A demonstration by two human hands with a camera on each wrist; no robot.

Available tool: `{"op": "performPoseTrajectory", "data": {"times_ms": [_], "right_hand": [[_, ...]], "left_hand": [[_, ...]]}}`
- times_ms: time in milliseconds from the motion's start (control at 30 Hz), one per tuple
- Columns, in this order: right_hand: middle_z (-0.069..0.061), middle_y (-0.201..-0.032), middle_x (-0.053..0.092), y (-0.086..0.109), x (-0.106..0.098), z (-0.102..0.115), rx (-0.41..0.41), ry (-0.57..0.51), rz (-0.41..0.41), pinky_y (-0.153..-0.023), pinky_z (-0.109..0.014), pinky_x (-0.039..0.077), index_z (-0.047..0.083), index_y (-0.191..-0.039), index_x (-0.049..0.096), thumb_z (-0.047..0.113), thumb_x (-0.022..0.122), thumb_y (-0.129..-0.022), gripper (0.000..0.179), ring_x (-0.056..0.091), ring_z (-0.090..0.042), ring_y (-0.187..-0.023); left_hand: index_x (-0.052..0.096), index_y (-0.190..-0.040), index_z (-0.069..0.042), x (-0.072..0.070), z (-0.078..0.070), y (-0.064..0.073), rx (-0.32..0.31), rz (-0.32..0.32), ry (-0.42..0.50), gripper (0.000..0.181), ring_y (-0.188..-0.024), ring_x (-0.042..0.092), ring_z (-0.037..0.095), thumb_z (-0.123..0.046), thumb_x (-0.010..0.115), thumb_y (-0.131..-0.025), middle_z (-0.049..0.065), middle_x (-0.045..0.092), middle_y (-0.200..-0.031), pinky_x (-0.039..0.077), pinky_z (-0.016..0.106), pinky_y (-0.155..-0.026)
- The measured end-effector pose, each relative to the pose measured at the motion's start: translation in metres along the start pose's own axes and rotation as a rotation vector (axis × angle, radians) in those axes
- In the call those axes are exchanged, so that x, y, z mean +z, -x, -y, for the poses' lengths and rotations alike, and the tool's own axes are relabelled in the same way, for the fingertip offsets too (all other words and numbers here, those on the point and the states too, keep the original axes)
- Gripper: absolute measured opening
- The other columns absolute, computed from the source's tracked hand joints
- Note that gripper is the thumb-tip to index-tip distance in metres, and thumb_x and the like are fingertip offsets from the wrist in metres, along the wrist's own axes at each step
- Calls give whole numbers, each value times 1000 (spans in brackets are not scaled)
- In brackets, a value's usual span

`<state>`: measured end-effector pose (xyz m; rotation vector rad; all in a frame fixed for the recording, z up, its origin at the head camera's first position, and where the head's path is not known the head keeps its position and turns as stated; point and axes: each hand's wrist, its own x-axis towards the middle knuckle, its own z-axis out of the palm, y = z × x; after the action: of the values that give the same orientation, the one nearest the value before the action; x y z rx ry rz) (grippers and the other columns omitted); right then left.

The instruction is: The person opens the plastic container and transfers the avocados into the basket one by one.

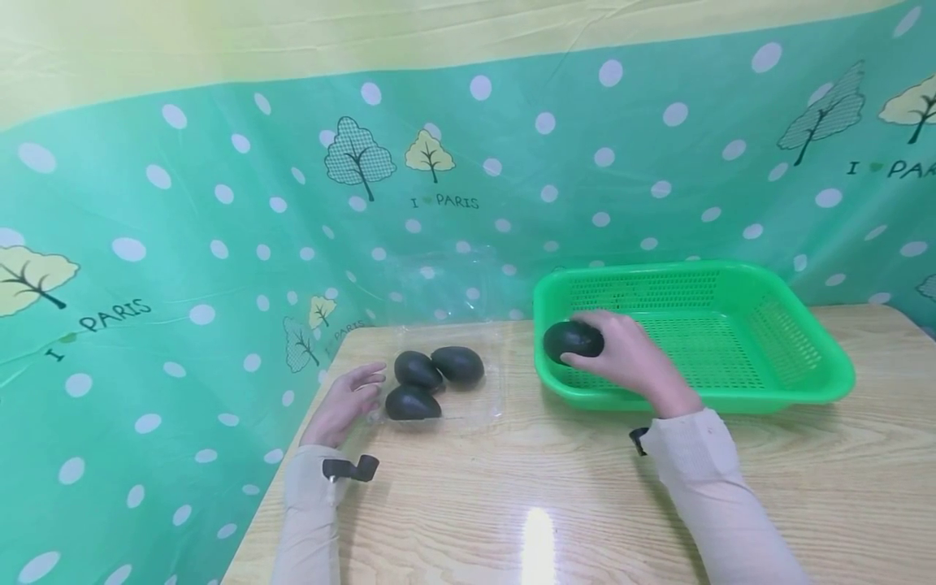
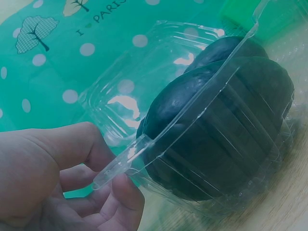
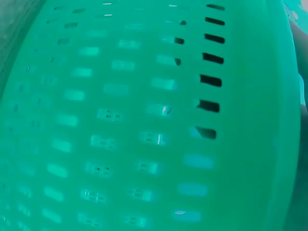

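Note:
My right hand (image 1: 621,349) grips a dark avocado (image 1: 574,343) inside the left end of a green plastic basket (image 1: 829,382). The right wrist view shows mostly the basket's slotted wall (image 3: 250,120); the avocado is hidden there. To the left, three more avocados (image 1: 459,366) lie in a clear plastic clamshell box (image 1: 491,398) with its lid raised at the back. My left hand (image 1: 347,404) is at the box's left side. Close up, its fingers (image 2: 127,195) pinch the clear corner tab (image 2: 118,166), with the dark avocados (image 2: 207,130) showing through the plastic wall.
Everything stands on a light wood-grain table (image 1: 468,504). Behind and to the left hangs a green curtain (image 1: 183,268) with white dots and printed trees, close to the raised lid and the basket's back rim.

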<state>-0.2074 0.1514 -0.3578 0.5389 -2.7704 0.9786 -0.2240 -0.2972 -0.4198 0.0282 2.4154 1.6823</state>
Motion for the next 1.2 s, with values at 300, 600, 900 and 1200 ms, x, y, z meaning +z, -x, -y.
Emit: {"op": "performPoseTrajectory", "data": {"times_ms": [300, 600, 900, 1200], "right_hand": [[-18, -124, 66, 1, 0, -3, 15, -9, 28, -86, -48, 55, -1, -130, 60, 29, 79, -84, 58, 64, -31, -106], [-18, -120, 67, 3, 3, -10, 34, 2, 71, -83, -46, 55, -1, -129, 60, 31, 78, -84, 57, 65, -29, -101], [-20, -116, 68, 4, 7, -20, 88, 35, 125, -81, -46, 53, -4, -127, 62, 33, 78, -84, 59, 64, -29, -97], [-18, -108, 70, 3, 8, -22, 88, 53, 177, -72, -40, 53, -6, -121, 64, 33, 77, -84, 54, 65, -24, -87]], "left_hand": [[37, -149, 0, 1, 0, 0, -4, 2, 9, 56, -126, 48, 39, -3, 47, -95, 27, 42, -146, 51, 29, -87], [37, -150, 0, 1, -2, 1, 2, 3, 20, 55, -131, 44, 40, -5, 47, -96, 28, 41, -147, 47, 44, -102], [37, -150, 0, 1, -2, 0, -11, -2, 23, 56, -131, 44, 40, -4, 47, -95, 27, 41, -147, 47, 44, -102], [38, -150, -2, 0, -2, -1, -27, -11, 16, 57, -127, 46, 38, -3, 47, -93, 27, 42, -147, 51, 32, -91]]}}
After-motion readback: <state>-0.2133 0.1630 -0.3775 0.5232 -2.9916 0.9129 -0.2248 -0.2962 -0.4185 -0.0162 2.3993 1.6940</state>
